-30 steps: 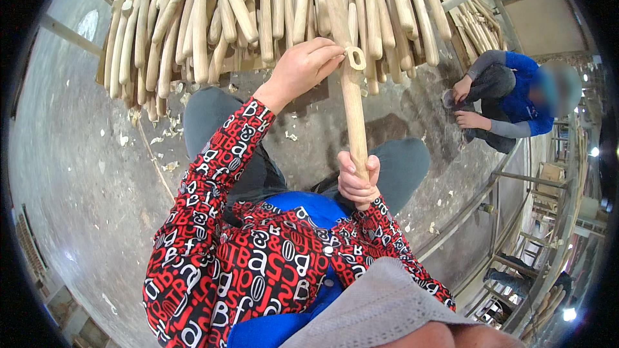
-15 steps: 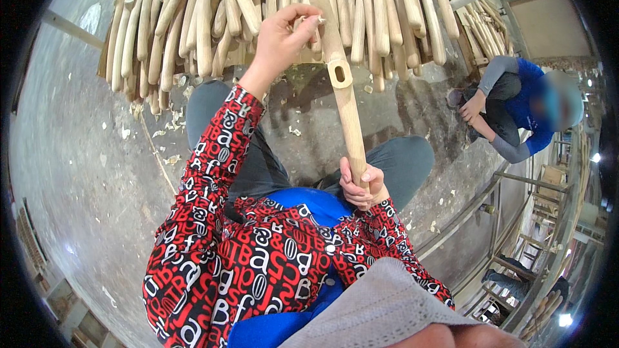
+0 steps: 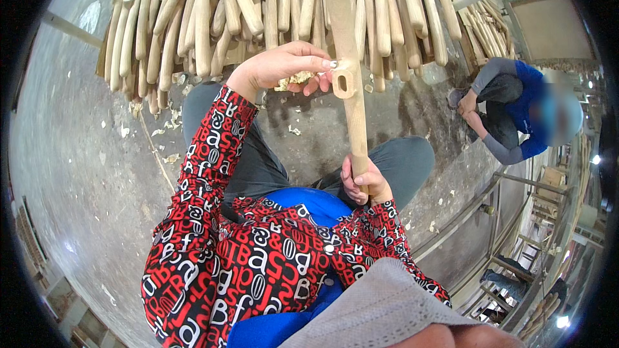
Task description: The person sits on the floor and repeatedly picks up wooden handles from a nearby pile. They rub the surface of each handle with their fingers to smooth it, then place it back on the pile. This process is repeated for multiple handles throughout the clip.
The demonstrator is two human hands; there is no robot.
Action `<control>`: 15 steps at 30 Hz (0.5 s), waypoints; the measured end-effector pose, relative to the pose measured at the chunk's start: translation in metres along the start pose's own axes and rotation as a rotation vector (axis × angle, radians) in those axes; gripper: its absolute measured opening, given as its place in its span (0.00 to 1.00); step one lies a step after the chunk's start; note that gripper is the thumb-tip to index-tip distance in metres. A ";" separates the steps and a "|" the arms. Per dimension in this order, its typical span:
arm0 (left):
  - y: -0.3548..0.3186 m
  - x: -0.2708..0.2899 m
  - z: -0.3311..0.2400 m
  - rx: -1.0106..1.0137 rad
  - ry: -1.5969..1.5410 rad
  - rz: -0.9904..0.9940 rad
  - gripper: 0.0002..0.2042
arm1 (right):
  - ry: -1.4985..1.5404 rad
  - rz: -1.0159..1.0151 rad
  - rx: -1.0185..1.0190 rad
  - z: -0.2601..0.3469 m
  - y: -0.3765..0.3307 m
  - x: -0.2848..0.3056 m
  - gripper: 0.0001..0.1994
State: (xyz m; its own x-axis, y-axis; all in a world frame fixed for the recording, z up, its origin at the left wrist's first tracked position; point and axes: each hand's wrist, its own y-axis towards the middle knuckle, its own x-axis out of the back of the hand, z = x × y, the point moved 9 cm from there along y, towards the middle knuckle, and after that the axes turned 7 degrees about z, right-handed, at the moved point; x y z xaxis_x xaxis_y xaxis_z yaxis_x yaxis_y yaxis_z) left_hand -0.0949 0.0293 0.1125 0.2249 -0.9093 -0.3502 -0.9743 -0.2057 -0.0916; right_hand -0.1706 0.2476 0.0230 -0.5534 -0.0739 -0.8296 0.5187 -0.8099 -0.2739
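My right hand is wrapped round the near end of a long, pale, shaped wooden bar. The bar slants up and away from me. A raised block with an oval slot shows partway along it, and its far end reaches past the top of the picture. My left hand is beside the bar, its thumb tip touching or nearly touching the wood just above the slot. Under its curled fingers is a crumpled, pale yellow scrap, which seems to be held against the palm. Whitish stuff shows at the thumb tip.
Many similar wooden bars lie in a wide pile at the far side. Pale scraps litter the grey floor. At right a co-worker in blue sits low, hands together. Behind that person run metal rails and racks.
My left hand has come down toward me and to the right, from beside the bar's upper part to the slot. The bar has tilted slightly more upright, its upper part shifting right.
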 end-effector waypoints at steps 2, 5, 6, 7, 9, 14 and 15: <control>-0.002 0.005 0.002 0.016 0.030 -0.067 0.14 | -0.088 -0.059 -0.030 0.004 -0.001 0.005 0.15; -0.002 0.011 0.004 0.016 0.040 -0.094 0.12 | -0.175 -0.126 -0.046 0.010 -0.006 0.011 0.15; -0.002 0.012 0.005 0.013 0.038 -0.092 0.12 | -0.197 -0.144 -0.047 0.011 -0.008 0.013 0.15; -0.002 0.012 0.005 0.013 0.043 -0.094 0.12 | -0.193 -0.136 -0.052 0.012 -0.009 0.014 0.14; 0.000 0.011 0.006 0.013 0.051 -0.101 0.11 | -0.230 -0.151 -0.040 0.013 -0.010 0.016 0.14; 0.007 0.007 0.009 -0.042 -0.060 -0.105 0.11 | -0.391 -0.203 0.004 0.020 -0.009 0.026 0.13; 0.008 0.007 0.008 -0.065 -0.091 -0.104 0.11 | -0.462 -0.215 0.028 0.022 -0.007 0.028 0.13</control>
State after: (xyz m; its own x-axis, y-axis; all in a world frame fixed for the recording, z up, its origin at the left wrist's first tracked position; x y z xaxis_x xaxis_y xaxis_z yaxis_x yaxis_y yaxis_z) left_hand -0.1015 0.0246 0.1017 0.3216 -0.8461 -0.4251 -0.9438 -0.3226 -0.0721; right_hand -0.2044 0.2380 0.0123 -0.8795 -0.1486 -0.4521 0.3474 -0.8498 -0.3965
